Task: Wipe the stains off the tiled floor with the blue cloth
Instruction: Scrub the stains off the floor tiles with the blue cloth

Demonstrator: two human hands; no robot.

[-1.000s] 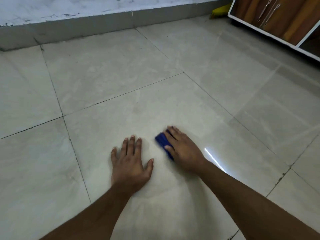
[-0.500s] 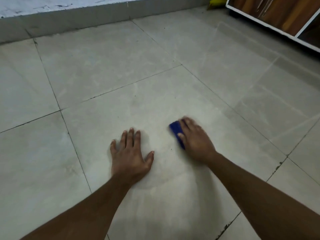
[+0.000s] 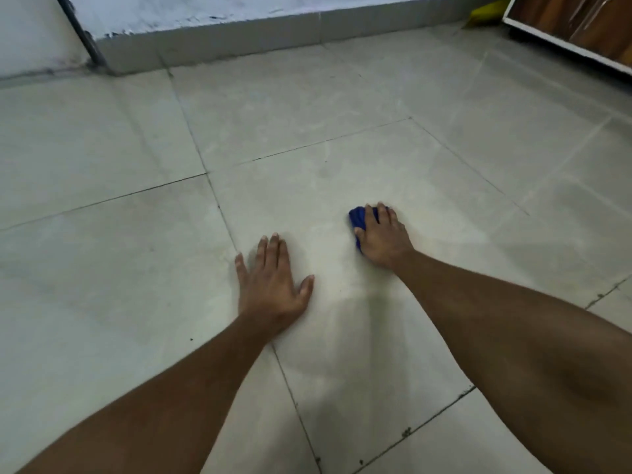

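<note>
The left hand (image 3: 270, 285) lies flat on the tiled floor (image 3: 342, 159), fingers straight and close together, thumb spread out to the side, holding nothing. To its right and a little farther forward, apart from it, the right hand (image 3: 381, 234) presses down on the blue cloth (image 3: 357, 218), fingers draped over it and thumb against its near edge. The cloth sits bunched on the same large tile, mostly hidden beneath the hand; only its left part shows. A dark pipe (image 3: 82, 32) leans at the far left by the grey skirting (image 3: 239, 32). At the far right stand a yellow object (image 3: 485, 12), blurred and cut off, and a wooden cabinet (image 3: 581, 25).
</note>
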